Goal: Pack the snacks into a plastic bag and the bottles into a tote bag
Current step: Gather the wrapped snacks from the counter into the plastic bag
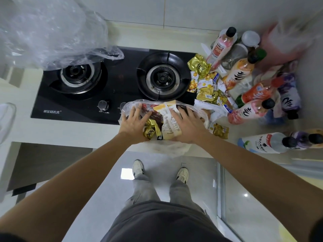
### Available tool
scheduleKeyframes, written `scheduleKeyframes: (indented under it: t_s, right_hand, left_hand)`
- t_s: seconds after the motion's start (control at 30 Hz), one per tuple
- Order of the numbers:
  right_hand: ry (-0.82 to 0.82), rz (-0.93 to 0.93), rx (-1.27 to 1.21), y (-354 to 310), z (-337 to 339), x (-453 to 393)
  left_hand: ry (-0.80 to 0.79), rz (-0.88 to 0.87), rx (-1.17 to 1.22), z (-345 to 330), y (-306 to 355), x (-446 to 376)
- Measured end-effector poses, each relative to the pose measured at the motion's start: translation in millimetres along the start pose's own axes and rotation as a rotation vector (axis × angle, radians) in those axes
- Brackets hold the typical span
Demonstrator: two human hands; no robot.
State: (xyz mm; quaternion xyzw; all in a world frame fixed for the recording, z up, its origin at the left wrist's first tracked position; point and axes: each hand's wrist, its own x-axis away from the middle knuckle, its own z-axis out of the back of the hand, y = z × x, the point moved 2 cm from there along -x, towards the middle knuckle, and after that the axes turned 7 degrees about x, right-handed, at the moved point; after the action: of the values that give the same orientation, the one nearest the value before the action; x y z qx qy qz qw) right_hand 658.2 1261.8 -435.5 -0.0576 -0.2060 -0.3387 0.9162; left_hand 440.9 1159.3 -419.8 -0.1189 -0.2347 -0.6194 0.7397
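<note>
A clear plastic bag (180, 147) with snack packets inside lies at the counter's front edge, by the stove knobs. My left hand (134, 123) lies on its left part, fingers straight and spread. My right hand (187, 124) lies on its right part, fingers extended. Between the hands sit cream snack packets (170, 123) and a gold packet (150, 131), which cover both thumbs. More loose snack packets (205, 84) are heaped right of the right burner. Several drink bottles (248, 110) lie and stand at the far right. No tote bag can be made out.
A black two-burner gas stove (87, 102) fills the counter's middle. A large crumpled clear plastic sheet (49, 35) hangs over the back left. A small green-yellow packet (221, 131) and two bottles (269, 142) lie near the front right edge. The floor and my shoes are below.
</note>
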Motion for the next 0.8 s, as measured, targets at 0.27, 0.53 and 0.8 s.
scheduleKeyframes:
  t_s: [0.27,0.53,0.8]
  right_hand:
    - [0.016,0.007,-0.086,-5,13,29]
    - [0.387,0.021,-0.218,10,17,91]
    - [0.331,-0.258,-0.337,74,-28,138]
  left_hand:
    - [0.095,-0.068,-0.003,1,0,24]
    - [0.353,-0.219,0.039,23,44,47]
    - [0.344,-0.567,0.046,14,166,48]
